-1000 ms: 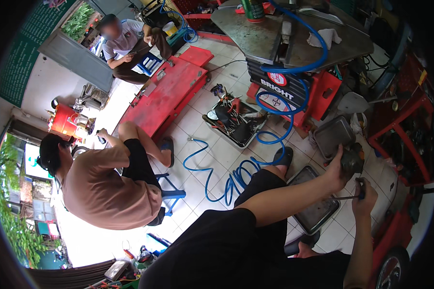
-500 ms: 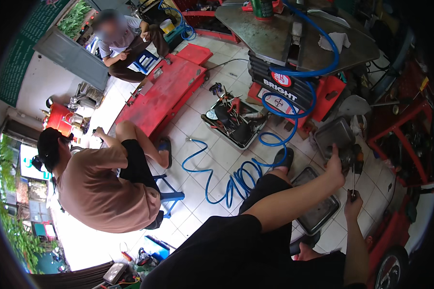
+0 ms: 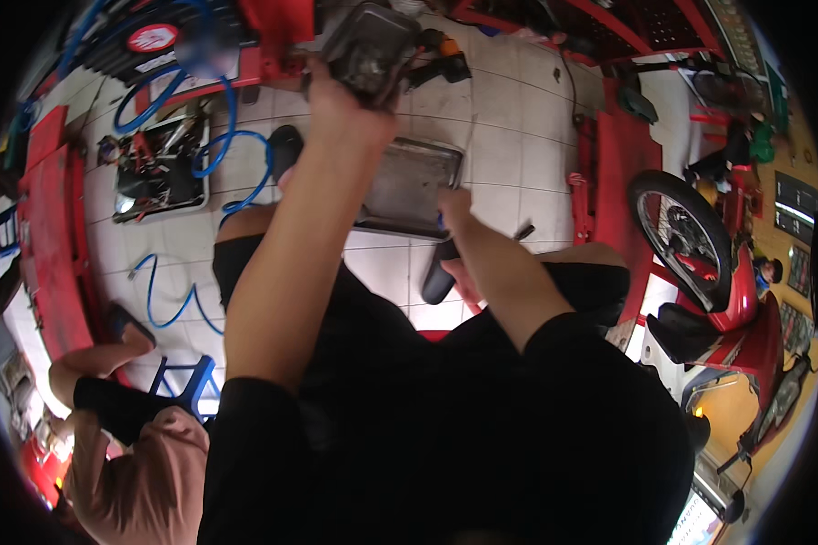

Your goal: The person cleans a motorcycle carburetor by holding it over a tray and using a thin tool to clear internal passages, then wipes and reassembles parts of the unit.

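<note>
Above the near edge of the farther metal tray, the left hand had its grip wrapped around a dark metal part, blurred in outline. Near the right edge of the closer metal tray was the right hand; whether its grip was clenched could not be told. Leftward on the tiled floor lay a tool-filled tray.

Tray on the floor is showing dull grey metal, its base looking blotchy. Floor tiles are appearing pale and smooth. Blue hose is looking like glossy plastic. Red motorcycle fairing is shining, smooth; tyre is reading as matt black rubber. Black shirt is presenting matt, soft cloth.
</note>
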`<state>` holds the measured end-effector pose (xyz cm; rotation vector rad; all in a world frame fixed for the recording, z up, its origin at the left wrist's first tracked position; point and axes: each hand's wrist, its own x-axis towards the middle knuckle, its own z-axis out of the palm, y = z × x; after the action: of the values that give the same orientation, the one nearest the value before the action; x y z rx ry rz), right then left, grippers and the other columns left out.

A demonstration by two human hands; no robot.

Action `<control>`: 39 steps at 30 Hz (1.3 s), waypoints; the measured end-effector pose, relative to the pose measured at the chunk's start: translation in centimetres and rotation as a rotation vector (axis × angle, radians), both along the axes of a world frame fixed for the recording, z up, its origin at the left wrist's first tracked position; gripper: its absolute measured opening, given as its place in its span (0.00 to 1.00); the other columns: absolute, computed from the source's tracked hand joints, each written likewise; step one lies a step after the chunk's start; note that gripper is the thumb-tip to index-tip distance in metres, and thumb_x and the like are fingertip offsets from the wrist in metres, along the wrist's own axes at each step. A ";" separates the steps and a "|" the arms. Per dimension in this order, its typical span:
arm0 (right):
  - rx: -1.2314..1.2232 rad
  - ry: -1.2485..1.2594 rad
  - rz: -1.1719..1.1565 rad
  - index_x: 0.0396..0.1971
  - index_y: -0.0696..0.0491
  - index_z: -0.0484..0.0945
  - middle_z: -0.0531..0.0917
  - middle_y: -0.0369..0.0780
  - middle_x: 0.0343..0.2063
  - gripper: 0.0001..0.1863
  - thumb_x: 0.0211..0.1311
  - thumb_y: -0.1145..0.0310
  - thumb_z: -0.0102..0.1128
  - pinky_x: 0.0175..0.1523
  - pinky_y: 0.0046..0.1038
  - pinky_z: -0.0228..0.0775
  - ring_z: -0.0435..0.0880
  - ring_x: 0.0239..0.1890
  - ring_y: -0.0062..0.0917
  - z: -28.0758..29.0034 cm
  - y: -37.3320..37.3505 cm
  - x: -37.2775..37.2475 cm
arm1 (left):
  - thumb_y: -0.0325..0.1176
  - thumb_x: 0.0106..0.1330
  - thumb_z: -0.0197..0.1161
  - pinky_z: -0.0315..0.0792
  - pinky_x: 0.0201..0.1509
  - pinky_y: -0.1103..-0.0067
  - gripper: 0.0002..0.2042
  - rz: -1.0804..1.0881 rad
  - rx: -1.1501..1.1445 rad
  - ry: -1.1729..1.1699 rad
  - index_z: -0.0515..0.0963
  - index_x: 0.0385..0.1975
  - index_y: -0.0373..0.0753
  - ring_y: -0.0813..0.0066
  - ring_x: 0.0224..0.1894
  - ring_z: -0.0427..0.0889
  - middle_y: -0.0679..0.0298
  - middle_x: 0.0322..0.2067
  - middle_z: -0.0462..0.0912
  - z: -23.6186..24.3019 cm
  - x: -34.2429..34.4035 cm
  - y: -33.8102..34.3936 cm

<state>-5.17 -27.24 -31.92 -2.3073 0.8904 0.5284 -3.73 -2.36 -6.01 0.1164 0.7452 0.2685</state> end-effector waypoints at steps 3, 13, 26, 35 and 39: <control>0.064 -0.016 0.045 0.29 0.64 0.82 0.82 0.46 0.19 0.16 0.55 0.63 0.64 0.21 0.35 0.71 0.81 0.17 0.33 -1.6 -2.8 -2.7 | 0.60 0.74 0.35 0.58 0.69 0.58 0.28 -0.066 0.000 0.056 0.73 0.55 0.46 0.55 0.59 0.73 0.58 0.54 0.77 2.4 0.0 -0.7; 0.043 0.067 0.010 0.23 0.64 0.81 0.81 0.45 0.15 0.17 0.54 0.62 0.63 0.20 0.33 0.72 0.80 0.14 0.32 -4.4 -5.1 -1.8 | 0.54 0.76 0.38 0.59 0.70 0.57 0.25 -0.061 -0.026 0.136 0.71 0.57 0.42 0.48 0.59 0.73 0.55 0.56 0.75 2.1 -0.7 0.4; -0.111 0.025 0.864 0.40 0.59 0.75 0.82 0.58 0.30 0.17 0.68 0.58 0.50 0.44 0.49 0.75 0.82 0.38 0.54 -5.1 -6.8 -9.4 | 0.56 0.76 0.36 0.56 0.72 0.58 0.26 -0.059 -0.053 0.123 0.74 0.56 0.44 0.49 0.59 0.73 0.56 0.56 0.76 2.2 -0.3 1.1; -0.151 0.186 0.864 0.38 0.61 0.73 0.83 0.56 0.25 0.16 0.68 0.61 0.48 0.36 0.44 0.79 0.85 0.27 0.46 -6.6 -8.2 -11.6 | 0.56 0.75 0.37 0.56 0.72 0.57 0.24 -0.062 -0.048 0.114 0.75 0.54 0.48 0.46 0.60 0.72 0.57 0.57 0.76 1.7 -0.1 1.0; -0.225 -0.056 1.047 0.38 0.62 0.74 0.83 0.54 0.23 0.16 0.67 0.62 0.48 0.25 0.38 0.79 0.83 0.17 0.40 -6.7 -9.0 -11.6 | 0.55 0.75 0.38 0.52 0.73 0.58 0.25 -0.053 -0.088 0.113 0.73 0.55 0.44 0.48 0.62 0.70 0.57 0.57 0.75 2.0 0.0 0.9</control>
<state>-16.74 -36.25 -38.59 -2.8572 -0.3959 0.7879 -3.70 -1.48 -4.00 0.0682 0.8633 0.1794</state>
